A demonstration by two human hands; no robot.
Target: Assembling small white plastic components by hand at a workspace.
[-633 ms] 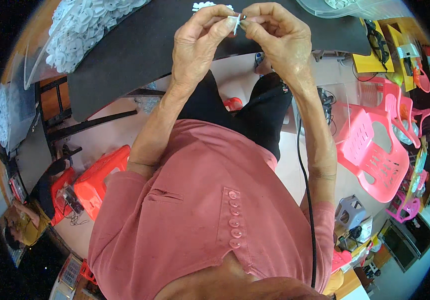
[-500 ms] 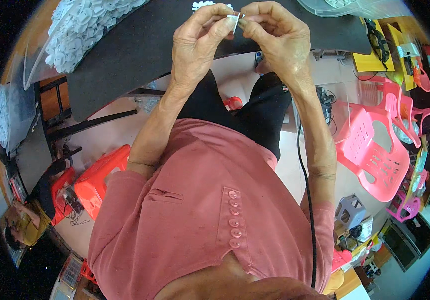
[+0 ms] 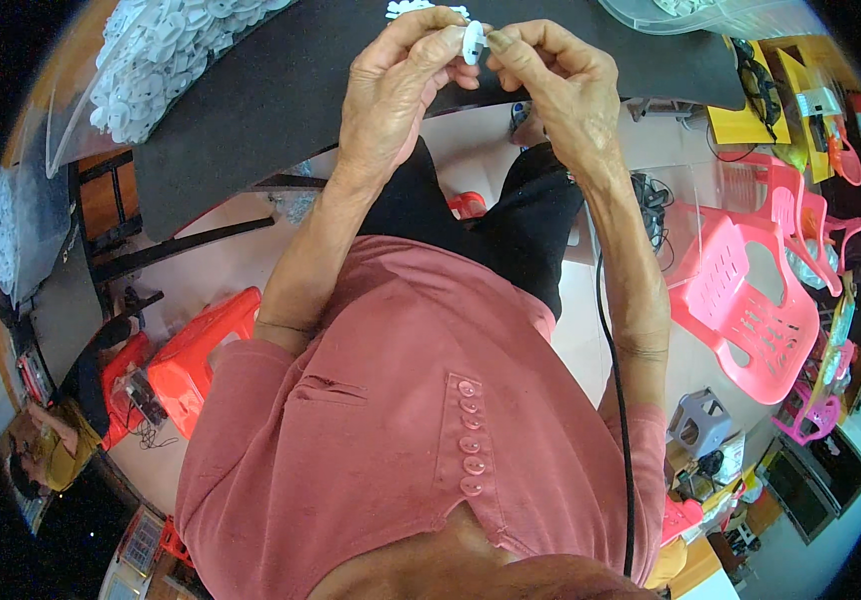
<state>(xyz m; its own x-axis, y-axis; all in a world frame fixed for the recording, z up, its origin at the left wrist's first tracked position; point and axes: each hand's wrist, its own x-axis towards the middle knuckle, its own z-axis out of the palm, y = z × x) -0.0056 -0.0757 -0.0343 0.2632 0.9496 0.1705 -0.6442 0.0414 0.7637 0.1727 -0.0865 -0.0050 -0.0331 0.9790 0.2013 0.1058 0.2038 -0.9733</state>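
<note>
Over the near edge of the dark table (image 3: 281, 125), my left hand (image 3: 391, 90) pinches a small white plastic piece (image 3: 473, 43) between thumb and fingers. The piece is rounded, with a small dark slot in its side. My right hand (image 3: 561, 90) is just to the right, its thumb and forefinger pressed together at the piece's edge. Whatever sits between those right fingertips is too small to make out. Just beyond my left fingers lie more white pieces (image 3: 409, 8). A big heap of similar white pieces (image 3: 156, 65) fills a clear bin at the far left.
A clear tub (image 3: 711, 22) with white pieces stands at the far right of the table. Pink plastic chairs (image 3: 751, 300) are to my right, a red stool (image 3: 206, 350) to my left. A black cable (image 3: 616, 400) hangs along my right side. Another person (image 3: 46, 440) appears at the left rim.
The white piece has turned in my left fingers and now shows its rounded side. My right hand has shifted slightly down and its fingertips have drawn back a little.
</note>
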